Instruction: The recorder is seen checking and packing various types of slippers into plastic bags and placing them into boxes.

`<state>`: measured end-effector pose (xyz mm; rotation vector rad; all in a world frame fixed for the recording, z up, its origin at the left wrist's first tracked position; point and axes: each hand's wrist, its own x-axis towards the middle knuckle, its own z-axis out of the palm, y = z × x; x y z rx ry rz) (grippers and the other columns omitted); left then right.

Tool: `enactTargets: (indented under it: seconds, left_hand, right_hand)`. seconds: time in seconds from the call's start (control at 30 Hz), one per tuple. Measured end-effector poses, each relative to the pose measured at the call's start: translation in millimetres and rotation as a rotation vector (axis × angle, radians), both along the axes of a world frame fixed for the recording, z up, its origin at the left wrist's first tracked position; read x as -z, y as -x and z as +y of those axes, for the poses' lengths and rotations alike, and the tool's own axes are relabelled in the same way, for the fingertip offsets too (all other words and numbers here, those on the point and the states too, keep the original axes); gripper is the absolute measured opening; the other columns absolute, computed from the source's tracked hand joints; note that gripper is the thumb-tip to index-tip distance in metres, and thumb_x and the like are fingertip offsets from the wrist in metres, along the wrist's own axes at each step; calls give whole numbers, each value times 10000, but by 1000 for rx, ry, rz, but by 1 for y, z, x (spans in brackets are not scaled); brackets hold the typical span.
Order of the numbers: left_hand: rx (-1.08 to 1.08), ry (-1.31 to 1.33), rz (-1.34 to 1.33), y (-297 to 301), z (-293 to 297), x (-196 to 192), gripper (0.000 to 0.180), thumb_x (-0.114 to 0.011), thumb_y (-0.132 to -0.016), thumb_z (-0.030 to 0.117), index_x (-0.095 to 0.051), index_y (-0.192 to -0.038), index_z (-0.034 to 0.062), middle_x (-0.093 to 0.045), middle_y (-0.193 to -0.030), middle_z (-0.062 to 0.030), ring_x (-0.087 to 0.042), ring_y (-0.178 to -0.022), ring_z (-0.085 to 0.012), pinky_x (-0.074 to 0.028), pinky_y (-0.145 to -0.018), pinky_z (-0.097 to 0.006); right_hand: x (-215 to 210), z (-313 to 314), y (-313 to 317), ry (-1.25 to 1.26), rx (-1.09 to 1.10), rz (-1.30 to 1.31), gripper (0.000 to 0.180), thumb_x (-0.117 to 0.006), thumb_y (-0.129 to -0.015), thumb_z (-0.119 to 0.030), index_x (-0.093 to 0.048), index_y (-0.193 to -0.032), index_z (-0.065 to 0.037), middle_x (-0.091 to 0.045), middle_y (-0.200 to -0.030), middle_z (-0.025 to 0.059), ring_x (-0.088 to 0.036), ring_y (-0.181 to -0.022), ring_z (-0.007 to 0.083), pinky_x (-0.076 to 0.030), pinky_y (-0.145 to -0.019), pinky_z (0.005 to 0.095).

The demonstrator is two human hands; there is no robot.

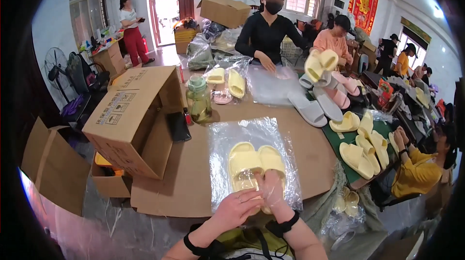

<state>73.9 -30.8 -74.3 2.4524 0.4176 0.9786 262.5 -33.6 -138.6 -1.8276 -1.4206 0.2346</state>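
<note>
A pair of pale yellow slippers [245, 161] lies side by side in a clear plastic bag [220, 139] on the cardboard-covered table in front of me. My right hand [273, 192] is at the heel end of the right slipper, its fingers bent down against the pair and partly seen through the film. From the left, my left hand [240, 206] lies across the bag's near end, fingers stretched toward my right hand. Whether it pinches the film is hard to see. Both wrists wear black bands.
An open cardboard box [131, 110], a black phone [178, 127] and a green-lidded bottle [198, 100] stand left. Grey slippers [310, 110] and more yellow slippers [358, 158] lie right. Across the table, a co-worker in black [271, 37] handles clear bags [273, 85].
</note>
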Motion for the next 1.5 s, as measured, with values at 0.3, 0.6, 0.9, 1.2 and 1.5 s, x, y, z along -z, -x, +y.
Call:
enactTargets:
  seconds: [0.3, 0.6, 0.9, 1.2, 1.5]
  left_hand:
    - [-114, -50, 70, 27, 17, 13, 312, -759, -818, 131, -698, -1123, 105, -635, -1298, -79, -607, -1183, -311, -513, -971, -407]
    - [-162, -34, 267, 51, 32, 39, 526, -753, -821, 432, -662, -1233, 117, -565, -1398, -123, -501, -1314, -354, -450, -1048, -448]
    - [-119, 27, 309, 61, 32, 48, 424, -742, -842, 310, -674, -1215, 120, -553, -1425, -94, -461, -1364, -336, -420, -1086, -456]
    - [-74, 49, 294, 92, 17, 45, 399, -653, -795, 17, -690, -1173, 139, -564, -1420, -52, -453, -1382, -318, -441, -1060, -453]
    - [-21, 63, 187, 88, 22, 54, 157, -737, -828, 99, -752, -980, 137, -662, -1289, -25, -495, -1346, -307, -471, -1025, -430]
  right_hand:
    - [6, 8, -1, -223, -94, 48, 412, -731, -846, -120, -576, -1212, -10, -571, -1116, 228, -599, -1011, 394, -522, -846, 426]
    - [-72, -126, -39, 83, -511, 349, 109, -757, -823, -65, -765, -924, -27, -710, -769, 68, -660, -673, 154, -505, -622, 258]
    - [-56, -112, -91, -88, -118, -295, 440, -644, -757, 47, -720, -1140, -155, -651, -1198, 66, -622, -973, 258, -528, -815, 372]
    - [-33, -121, -114, 55, -301, -393, 520, -660, -717, 3, -716, -1170, -246, -553, -1415, 35, -577, -1121, 288, -511, -953, 391]
    - [-30, -121, -119, -66, -296, -165, 191, -705, -779, -40, -750, -946, -122, -658, -1276, 52, -580, -1020, 270, -493, -888, 373]
